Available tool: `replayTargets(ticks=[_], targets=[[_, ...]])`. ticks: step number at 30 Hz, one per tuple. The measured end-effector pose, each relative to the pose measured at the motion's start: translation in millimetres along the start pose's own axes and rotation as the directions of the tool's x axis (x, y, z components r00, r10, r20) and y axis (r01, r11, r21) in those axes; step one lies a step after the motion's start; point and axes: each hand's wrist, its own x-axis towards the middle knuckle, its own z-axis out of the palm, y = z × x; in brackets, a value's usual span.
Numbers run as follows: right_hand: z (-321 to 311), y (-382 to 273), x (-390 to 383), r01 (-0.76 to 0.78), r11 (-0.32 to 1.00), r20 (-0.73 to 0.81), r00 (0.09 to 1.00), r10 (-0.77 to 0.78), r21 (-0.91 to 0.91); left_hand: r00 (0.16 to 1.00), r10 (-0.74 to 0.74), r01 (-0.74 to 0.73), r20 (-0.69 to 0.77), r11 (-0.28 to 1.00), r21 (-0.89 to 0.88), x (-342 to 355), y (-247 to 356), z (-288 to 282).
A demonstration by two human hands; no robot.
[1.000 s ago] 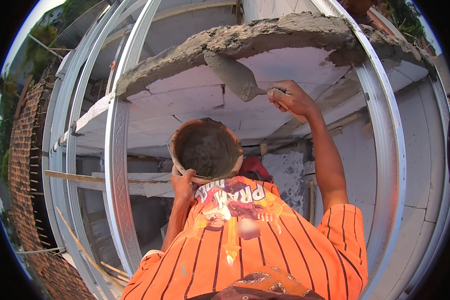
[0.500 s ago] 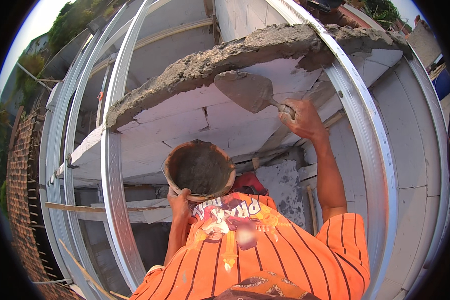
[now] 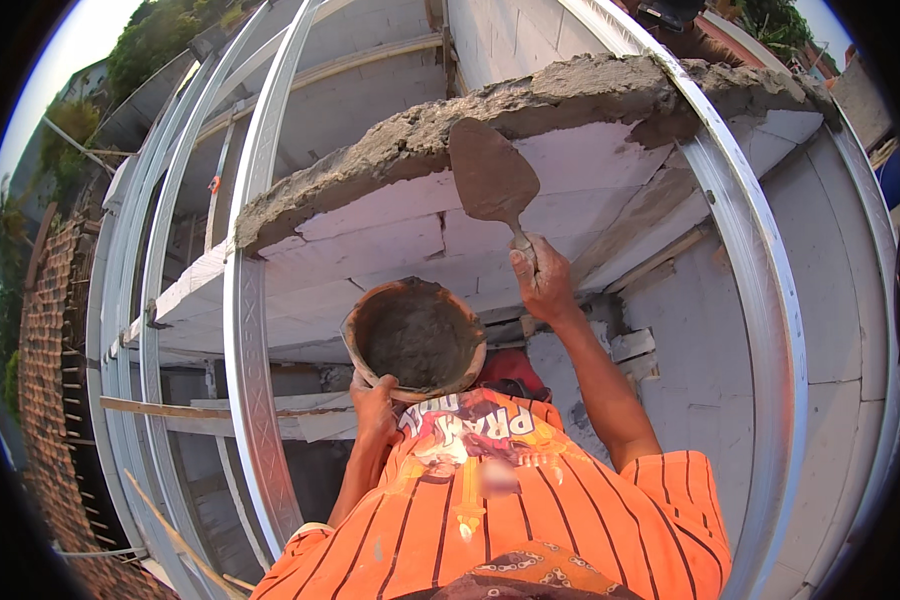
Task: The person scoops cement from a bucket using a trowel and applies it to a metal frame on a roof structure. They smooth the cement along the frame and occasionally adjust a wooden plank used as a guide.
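My right hand (image 3: 540, 275) grips the handle of a mortar-coated trowel (image 3: 495, 170), blade up just below the rough band of wet mortar (image 3: 370, 160) along the top of the pale block wall (image 3: 350, 230). My left hand (image 3: 375, 400) holds the rim of a round bucket (image 3: 470, 350) full of grey mortar, low in front of my orange striped shirt and below the trowel.
Metal channel beams (image 3: 250, 300) run past me at left and right (image 3: 760, 320), the right one crossing the mortar band. A wooden batten (image 3: 150, 404) spans the left beams. Lower block walls (image 3: 820, 280) lie at right, a tiled roof (image 3: 50, 360) at far left.
My right hand has moved left and lower, swinging the trowel from pointing leftward to pointing upward. My left hand still holds the bucket.
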Motion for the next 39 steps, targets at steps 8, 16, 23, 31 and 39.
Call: replayTargets(ticks=[8,16,23,31,39], targets=[[15.6,84.0,-37.3,-0.076,0.983,0.104,0.990,0.095,-0.169,1.000,0.008,-0.009,0.009,1.000,0.021,-11.7,11.3,-3.5],[-47.9,73.1,11.7,-0.063,0.974,-0.452,0.891,-0.043,-0.216,0.999,-0.047,0.045,0.023,0.997,0.063,-8.7,18.7,-0.4],[-25.5,119.7,27.4,-0.108,0.918,-0.408,0.872,0.272,0.381,0.998,-0.053,0.050,0.037,0.995,0.088,-6.1,12.4,-4.0],[1.6,118.9,-63.6,-0.344,0.761,-0.241,0.807,0.539,0.550,0.998,-0.024,0.018,0.056,0.995,0.097,-3.6,17.1,2.5],[-37.4,-22.4,4.0,0.007,0.999,0.034,0.999,-0.009,0.049,0.997,-0.011,0.007,0.072,0.999,0.046,4.7,14.0,-10.0]])
